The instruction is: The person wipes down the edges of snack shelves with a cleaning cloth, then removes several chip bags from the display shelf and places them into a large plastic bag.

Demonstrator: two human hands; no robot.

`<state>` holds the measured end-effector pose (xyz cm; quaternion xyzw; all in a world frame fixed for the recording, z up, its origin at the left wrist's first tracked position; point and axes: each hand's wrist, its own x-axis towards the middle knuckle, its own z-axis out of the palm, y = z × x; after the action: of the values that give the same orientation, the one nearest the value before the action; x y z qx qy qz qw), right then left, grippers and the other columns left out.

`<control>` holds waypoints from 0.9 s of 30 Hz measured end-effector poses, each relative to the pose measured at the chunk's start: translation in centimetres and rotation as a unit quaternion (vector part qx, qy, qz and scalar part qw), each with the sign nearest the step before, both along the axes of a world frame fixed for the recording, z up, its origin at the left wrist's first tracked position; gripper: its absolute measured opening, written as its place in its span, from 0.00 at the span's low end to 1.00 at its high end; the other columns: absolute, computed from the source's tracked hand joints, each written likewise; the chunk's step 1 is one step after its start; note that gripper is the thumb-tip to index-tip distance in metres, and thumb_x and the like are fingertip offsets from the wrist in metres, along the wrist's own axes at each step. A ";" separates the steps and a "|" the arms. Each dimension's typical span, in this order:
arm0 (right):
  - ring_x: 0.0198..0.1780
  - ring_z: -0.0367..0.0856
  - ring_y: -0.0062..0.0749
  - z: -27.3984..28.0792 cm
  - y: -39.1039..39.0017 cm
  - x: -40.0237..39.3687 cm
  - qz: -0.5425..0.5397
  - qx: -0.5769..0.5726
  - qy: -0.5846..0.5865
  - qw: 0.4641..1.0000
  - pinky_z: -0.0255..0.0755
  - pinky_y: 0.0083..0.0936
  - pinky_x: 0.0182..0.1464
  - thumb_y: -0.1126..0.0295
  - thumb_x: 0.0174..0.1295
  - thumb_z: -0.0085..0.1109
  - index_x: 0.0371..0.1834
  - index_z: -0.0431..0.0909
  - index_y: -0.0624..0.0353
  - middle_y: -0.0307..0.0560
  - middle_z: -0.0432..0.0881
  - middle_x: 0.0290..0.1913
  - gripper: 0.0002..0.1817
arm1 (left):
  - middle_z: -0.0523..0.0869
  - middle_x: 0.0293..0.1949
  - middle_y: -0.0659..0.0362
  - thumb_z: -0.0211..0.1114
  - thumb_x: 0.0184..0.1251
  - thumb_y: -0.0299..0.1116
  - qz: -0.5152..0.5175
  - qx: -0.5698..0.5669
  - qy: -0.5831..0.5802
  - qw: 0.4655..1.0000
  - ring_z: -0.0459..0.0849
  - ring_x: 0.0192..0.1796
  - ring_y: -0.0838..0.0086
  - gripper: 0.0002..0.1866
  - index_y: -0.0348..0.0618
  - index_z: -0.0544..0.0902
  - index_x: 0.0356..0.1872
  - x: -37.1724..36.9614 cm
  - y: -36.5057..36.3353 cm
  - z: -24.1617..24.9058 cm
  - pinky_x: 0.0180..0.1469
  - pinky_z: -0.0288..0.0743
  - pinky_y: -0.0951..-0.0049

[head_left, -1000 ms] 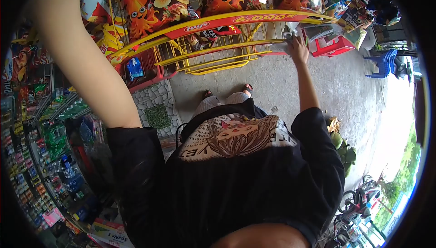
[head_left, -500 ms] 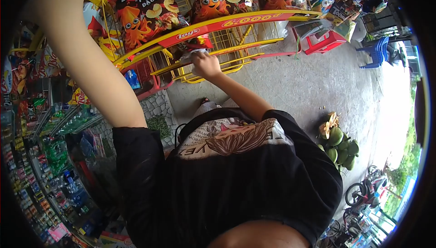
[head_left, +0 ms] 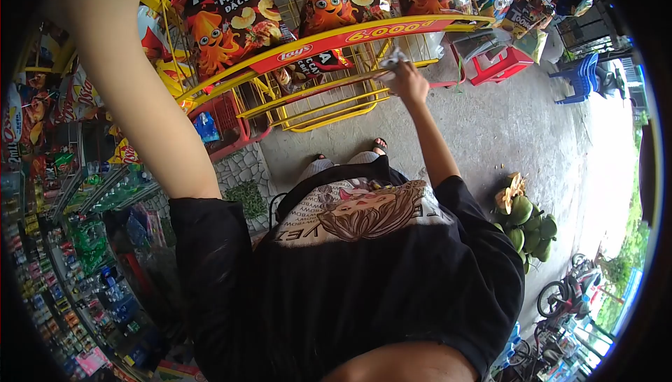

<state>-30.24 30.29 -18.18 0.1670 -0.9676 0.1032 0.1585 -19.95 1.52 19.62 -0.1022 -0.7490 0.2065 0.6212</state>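
My right hand is closed on a crumpled greyish-white cloth, beside the right end of a yellow wire rack. My left arm stretches up past the top left edge, so the left hand is out of sight. Large dark Poca snack bags with orange squid pictures fill the rack's upper tier. On the tier below, behind the red Lay's price strip, lies another dark snack bag.
Shelves of packaged goods line the left side. A red plastic crate and a blue plastic chair stand to the right. Green coconuts lie on the concrete floor, with motorbikes beyond.
My right hand has moved right with the cloth, from the middle of the lower tier to the rack's right end. The dark bag there is now more exposed. My left arm has barely shifted.
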 end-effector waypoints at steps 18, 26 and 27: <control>0.36 0.76 0.39 2.1 -10.9 -2.3 0.053 0.081 -0.306 0.947 0.69 0.29 0.35 0.45 0.37 0.55 0.30 0.77 0.51 0.46 0.77 0.31 0.23 | 0.60 0.11 0.60 0.57 0.47 0.41 -0.007 -0.002 0.001 1.000 0.60 0.16 0.73 0.18 0.41 0.63 0.11 0.6 0.4 0.7 0.20 0.53 0.77; 0.31 0.75 0.34 5.3 -6.3 0.8 0.108 -0.173 -0.238 0.950 0.66 0.27 0.33 0.60 0.42 0.55 0.28 0.74 0.59 0.48 0.76 0.27 0.14 | 0.65 0.13 0.58 0.56 0.46 0.42 -0.029 0.075 -0.009 0.997 0.65 0.21 0.69 0.18 0.40 0.64 0.12 0.9 1.1 0.6 0.25 0.56 0.74; 0.28 0.75 0.29 6.2 -5.3 1.0 0.146 -0.236 -0.236 0.931 0.66 0.23 0.30 0.64 0.43 0.56 0.27 0.74 0.61 0.46 0.76 0.24 0.12 | 0.65 0.13 0.59 0.56 0.46 0.44 -0.019 0.091 -0.008 0.996 0.65 0.21 0.69 0.18 0.40 0.64 0.12 0.7 1.1 0.5 0.25 0.55 0.74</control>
<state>-29.25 24.94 -12.01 0.2352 -0.8900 0.3866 -0.0565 -19.22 2.65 20.12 -0.0612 -0.7675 0.1242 0.6259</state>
